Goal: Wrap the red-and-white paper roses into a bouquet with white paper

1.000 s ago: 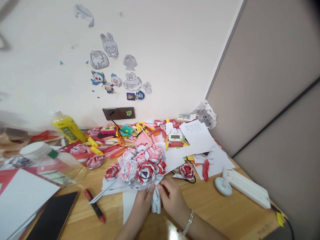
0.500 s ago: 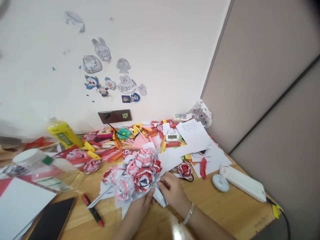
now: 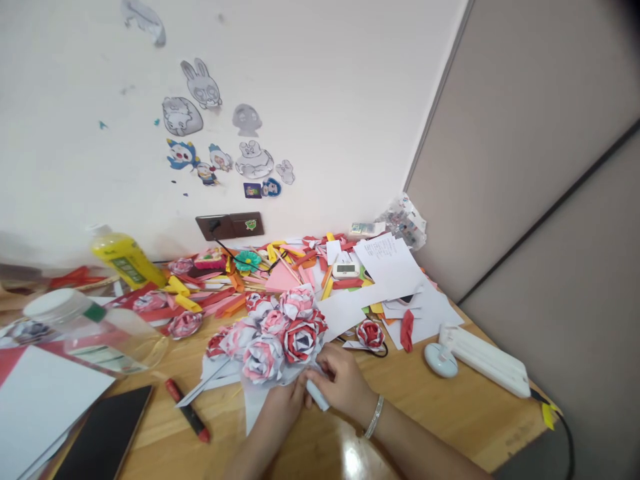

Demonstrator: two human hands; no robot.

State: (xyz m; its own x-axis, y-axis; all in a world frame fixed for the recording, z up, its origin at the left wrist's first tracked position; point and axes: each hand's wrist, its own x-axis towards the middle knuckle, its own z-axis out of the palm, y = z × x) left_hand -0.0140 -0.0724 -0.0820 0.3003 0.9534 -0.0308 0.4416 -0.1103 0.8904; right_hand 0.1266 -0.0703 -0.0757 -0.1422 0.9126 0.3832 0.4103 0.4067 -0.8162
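Observation:
A bouquet of paper roses (image 3: pixel 274 325) in pink, red and white leans over the wooden table, with white paper wrapped around its base. My left hand (image 3: pixel 286 402) is closed around the bouquet's lower part, its fingers partly hidden beneath the blooms. Beside it, my right hand (image 3: pixel 341 378), with a bracelet at the wrist, pinches the white wrapping paper (image 3: pixel 317 395) at the stem end. A white paper sheet (image 3: pixel 254 404) shows under the bouquet. One red-and-white paper rose (image 3: pixel 371 335) lies apart, to the right of the bouquet.
A red-and-black marker (image 3: pixel 187 410), a dark tablet-like slab (image 3: pixel 104 437) and a clear plastic jar (image 3: pixel 107 340) lie at left. Behind are a yellow bottle (image 3: pixel 127 259) and many paper scraps. At right are a white power strip (image 3: pixel 485 360) and a pale round object (image 3: pixel 441 361).
The bouquet has turned and tilted slightly to the right. My right hand has closed in toward my left, and the wrapping paper at the stem is drawn into a narrower roll.

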